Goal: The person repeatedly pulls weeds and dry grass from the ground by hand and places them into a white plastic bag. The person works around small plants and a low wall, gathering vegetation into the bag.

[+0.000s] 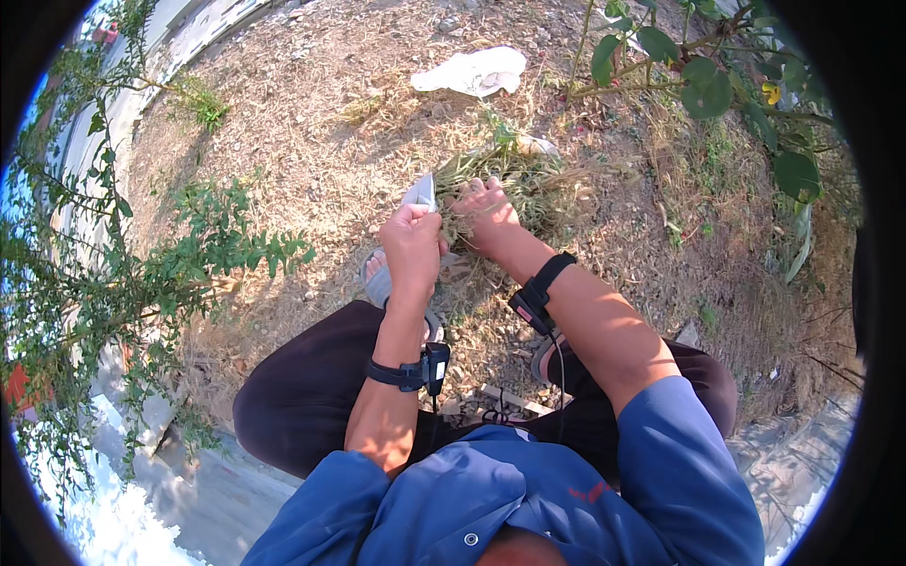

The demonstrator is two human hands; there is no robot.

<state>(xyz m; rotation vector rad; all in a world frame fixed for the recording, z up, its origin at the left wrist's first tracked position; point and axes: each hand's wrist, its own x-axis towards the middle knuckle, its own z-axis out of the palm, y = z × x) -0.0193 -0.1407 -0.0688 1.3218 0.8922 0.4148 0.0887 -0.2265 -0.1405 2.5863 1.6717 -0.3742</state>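
In front of me a bunch of green and dry weeds (541,187) lies on the ground. My right hand (488,216) reaches into its near left side, with curled fingers closed around some stems. Just left of it, my left hand (413,237) is closed in a fist around a pale, flat, pointed piece (422,189). Its tip stands up above the thumb. It may be a metal blade, but the fist hides its lower part. Both fists are close together, and a few stems pass between them.
A white plastic sheet or bag (471,71) lies on the dry, stony soil beyond the weeds. A leafy shrub (226,240) reaches in from the left. Broad-leaved branches (708,85) hang at the upper right. My sandalled foot (379,276) is beneath my left hand.
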